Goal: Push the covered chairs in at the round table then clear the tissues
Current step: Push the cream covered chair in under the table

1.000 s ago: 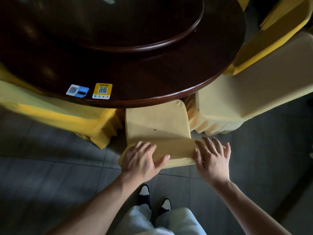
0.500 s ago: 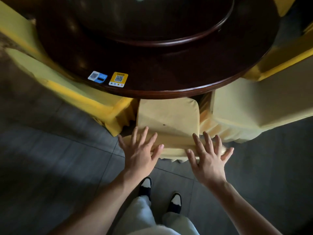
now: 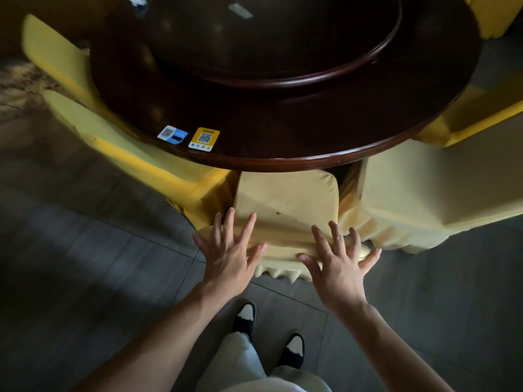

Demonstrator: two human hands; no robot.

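pressing with both hands, fingers spread and straight: left hand (image 3: 227, 254) flat on the left end of the covered chair (image 3: 287, 205) top edge, right hand (image 3: 336, 263) flat on the right end, neither curling round nor pinching the fabric. spreading the palms apart like this probably to keep the push square, so the chair goes straight in rather than twisting toward either neighbour. sitting directly ahead, pale yellow slipcover, frilled hem hanging below the hands, front part tucked under the rim of the dark round worktop (image 3: 325, 161); judging by that, nearly pushed home. flanking it closely: a brighter yellow covered chair (image 3: 135, 154) on the left, a paler one (image 3: 430, 193) on the right, just beside and possibly touching at the skirts. carrying a raised lazy susan (image 3: 283, 46) in the middle, with 2 qr-code stickers (image 3: 188, 137) near the front edge. nothing like a bin or box in view; something pale and patterned at the far top edge, possibly tissues, too blurred to tell. standing on grey floor tiles (image 3: 85, 250), 2 black-and-white shoes (image 3: 268, 332) below the hands.
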